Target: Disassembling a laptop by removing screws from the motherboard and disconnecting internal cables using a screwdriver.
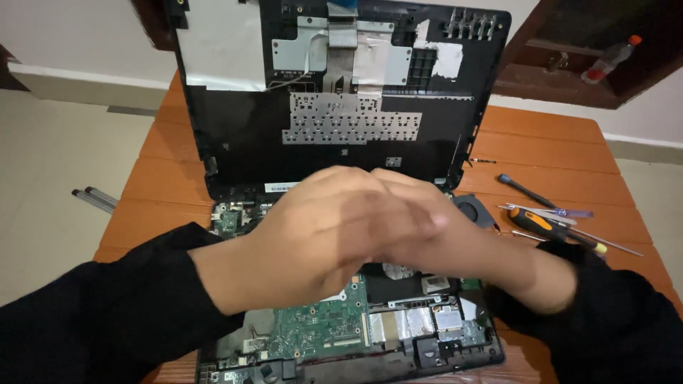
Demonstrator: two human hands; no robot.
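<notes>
An opened laptop lies on a wooden table (555, 142), its upper cover (249, 142) raised to show the keyboard's metal backing. Below, the green motherboard (320, 327) and silver foil patches (405, 323) are exposed. My left hand (320, 227) and my right hand (420, 227) meet over the middle of the laptop base, blurred by motion, fingers overlapping. Nothing can be made out in either hand. Both arms wear black sleeves. A round black fan (473, 208) peeks out just right of my right hand.
Screwdrivers lie on the table at the right: one with an orange and black handle (541, 224), a slim dark one (523, 188), a thin one with a blue grip (562, 212). A plastic bottle (608, 60) rests on a shelf at the back right. Two rods (92, 199) lie on the floor at the left.
</notes>
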